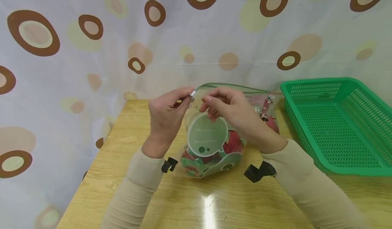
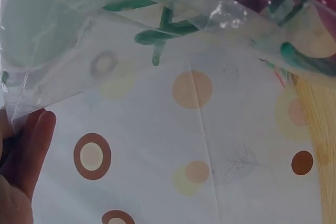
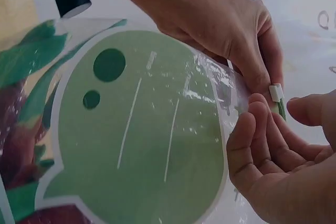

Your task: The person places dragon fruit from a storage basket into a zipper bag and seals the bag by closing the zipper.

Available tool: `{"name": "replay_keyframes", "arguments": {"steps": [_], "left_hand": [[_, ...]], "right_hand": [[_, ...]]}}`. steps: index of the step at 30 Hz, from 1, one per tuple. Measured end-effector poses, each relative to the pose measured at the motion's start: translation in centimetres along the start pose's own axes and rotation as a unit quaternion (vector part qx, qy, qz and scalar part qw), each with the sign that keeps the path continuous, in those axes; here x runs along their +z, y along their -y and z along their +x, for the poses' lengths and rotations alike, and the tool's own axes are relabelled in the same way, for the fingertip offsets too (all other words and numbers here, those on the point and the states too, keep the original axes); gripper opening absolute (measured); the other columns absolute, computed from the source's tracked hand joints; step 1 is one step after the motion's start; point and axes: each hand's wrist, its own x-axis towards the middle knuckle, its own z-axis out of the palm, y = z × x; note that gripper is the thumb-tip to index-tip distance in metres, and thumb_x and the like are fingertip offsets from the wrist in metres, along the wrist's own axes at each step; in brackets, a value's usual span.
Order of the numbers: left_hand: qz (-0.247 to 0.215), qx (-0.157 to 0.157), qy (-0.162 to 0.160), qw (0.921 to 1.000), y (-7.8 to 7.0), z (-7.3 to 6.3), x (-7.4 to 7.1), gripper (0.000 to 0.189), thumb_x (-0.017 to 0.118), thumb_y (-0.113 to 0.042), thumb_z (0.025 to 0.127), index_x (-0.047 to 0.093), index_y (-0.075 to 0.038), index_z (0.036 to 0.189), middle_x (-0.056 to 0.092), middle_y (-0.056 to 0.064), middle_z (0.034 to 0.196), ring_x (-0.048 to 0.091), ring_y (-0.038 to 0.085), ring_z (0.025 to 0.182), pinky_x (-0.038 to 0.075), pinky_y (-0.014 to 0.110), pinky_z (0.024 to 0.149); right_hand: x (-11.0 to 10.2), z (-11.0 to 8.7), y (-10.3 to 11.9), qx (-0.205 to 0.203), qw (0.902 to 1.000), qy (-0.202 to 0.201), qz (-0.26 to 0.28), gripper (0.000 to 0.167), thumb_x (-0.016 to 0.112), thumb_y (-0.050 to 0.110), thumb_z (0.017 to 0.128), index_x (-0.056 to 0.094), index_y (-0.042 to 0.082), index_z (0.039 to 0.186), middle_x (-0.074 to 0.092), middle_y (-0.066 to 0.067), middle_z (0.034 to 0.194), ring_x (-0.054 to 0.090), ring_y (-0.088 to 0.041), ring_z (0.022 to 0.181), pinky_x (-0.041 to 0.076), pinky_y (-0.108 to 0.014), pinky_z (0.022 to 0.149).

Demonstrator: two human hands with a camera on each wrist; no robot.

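A clear zip-top bag (image 1: 208,133) with a pale green speech-bubble print stands on the table, with dark red things inside. My left hand (image 1: 166,115) pinches the bag's upper left corner beside the white zip slider (image 1: 192,93). In the right wrist view, that slider (image 3: 276,93) sits at the left fingertips, at the end of the green zip strip. Close by, my right hand (image 1: 231,108) hovers before the bag's top edge with fingers loosely bent. Its thumb (image 3: 307,109) stands apart from the fingers. The left wrist view shows the left fingers (image 2: 39,145) at the bag's corner.
A green plastic basket (image 1: 352,130) stands on the right of the wooden table (image 1: 122,133). Clear plastic with small cartoon figures (image 1: 266,111) lies between bag and basket. A white curtain (image 1: 196,42) with brown ring patterns hangs behind the table and along its left side.
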Motion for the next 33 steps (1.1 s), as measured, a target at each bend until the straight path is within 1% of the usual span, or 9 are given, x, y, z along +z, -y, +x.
{"name": "replay_keyframes", "arguments": {"steps": [3,5,9,11,14,18,25,29,33], "left_hand": [[0.036,0.037,0.004,0.9987,-0.1,-0.2,0.1,0.009,0.072,-0.001,0.088,0.078,0.0,0.094,0.077,0.012,0.091,0.076,0.02,0.078,0.061,0.024,0.066],[0.058,0.061,0.01,0.9964,-0.1,-0.2,0.2,0.009,0.072,-0.001,0.088,0.078,0.0,0.095,0.077,0.012,0.093,0.076,0.021,0.081,0.062,0.025,0.069],[0.092,0.095,0.023,0.9909,-0.5,-0.1,0.2,0.009,0.071,-0.002,0.089,0.077,-0.002,0.096,0.078,0.01,0.095,0.076,0.02,0.086,0.062,0.028,0.076],[0.094,0.103,0.026,0.9898,-0.6,-0.1,0.2,0.009,0.07,-0.002,0.09,0.077,-0.002,0.095,0.078,0.01,0.095,0.076,0.02,0.086,0.062,0.029,0.076],[0.097,0.112,0.03,0.9886,-0.7,-0.2,0.1,0.009,0.07,-0.002,0.09,0.077,-0.003,0.095,0.078,0.01,0.095,0.076,0.02,0.087,0.062,0.03,0.076],[0.106,0.12,0.032,0.9866,-0.8,-0.2,0.0,0.009,0.071,-0.003,0.089,0.077,-0.003,0.096,0.078,0.01,0.095,0.076,0.02,0.086,0.062,0.03,0.077],[0.115,0.118,0.04,0.9855,-0.8,-0.1,0.0,0.009,0.069,-0.005,0.091,0.076,-0.003,0.097,0.078,0.008,0.095,0.076,0.019,0.086,0.062,0.028,0.076],[0.113,0.115,0.041,0.9861,-0.9,-0.2,0.1,0.01,0.068,-0.005,0.092,0.076,-0.005,0.099,0.078,0.007,0.096,0.076,0.017,0.087,0.062,0.028,0.076],[0.114,0.115,0.036,0.9862,-0.9,-0.2,0.2,0.01,0.068,-0.005,0.092,0.075,-0.004,0.099,0.078,0.007,0.096,0.076,0.018,0.086,0.062,0.028,0.076]], "right_hand": [[0.7,0.6,0.1,0.03,0.9983,0.005,0.05,0.027,0.056,0.026,0.103,0.063,0.002,0.112,0.07,-0.008,0.097,0.064,-0.024,0.077,0.059,-0.031,0.07],[1.0,0.9,0.2,0.044,0.9964,0.006,0.072,0.027,0.055,0.026,0.103,0.063,0.001,0.111,0.07,-0.007,0.095,0.063,-0.021,0.074,0.059,-0.03,0.068],[1.1,1.1,0.3,0.053,0.9941,0.011,0.095,0.029,0.054,0.027,0.103,0.063,0.0,0.106,0.069,-0.005,0.089,0.06,-0.018,0.071,0.056,-0.029,0.066],[1.2,1.1,0.3,0.051,0.9933,0.013,0.103,0.029,0.055,0.028,0.103,0.063,0.0,0.102,0.068,-0.004,0.087,0.058,-0.017,0.069,0.055,-0.028,0.065],[1.3,1.0,0.3,0.048,0.9919,0.017,0.116,0.029,0.056,0.027,0.102,0.063,-0.001,0.095,0.066,-0.003,0.083,0.056,-0.017,0.067,0.054,-0.027,0.065],[1.2,1.0,0.2,0.051,0.9878,0.026,0.145,0.027,0.056,0.025,0.102,0.062,0.001,0.091,0.065,-0.003,0.082,0.055,-0.017,0.066,0.053,-0.027,0.064],[1.0,1.1,0.2,0.073,0.9753,0.04,0.205,0.025,0.052,0.02,0.104,0.062,0.001,0.092,0.063,-0.002,0.08,0.054,-0.015,0.065,0.05,-0.025,0.062],[1.2,1.2,0.4,0.077,0.9708,0.034,0.225,0.026,0.049,0.018,0.105,0.063,0.001,0.091,0.063,-0.001,0.076,0.054,-0.014,0.064,0.049,-0.023,0.06],[1.2,1.1,0.5,0.07,0.9699,0.022,0.232,0.027,0.046,0.016,0.105,0.063,0.003,0.089,0.063,-0.001,0.073,0.055,-0.013,0.062,0.049,-0.022,0.059]]}}
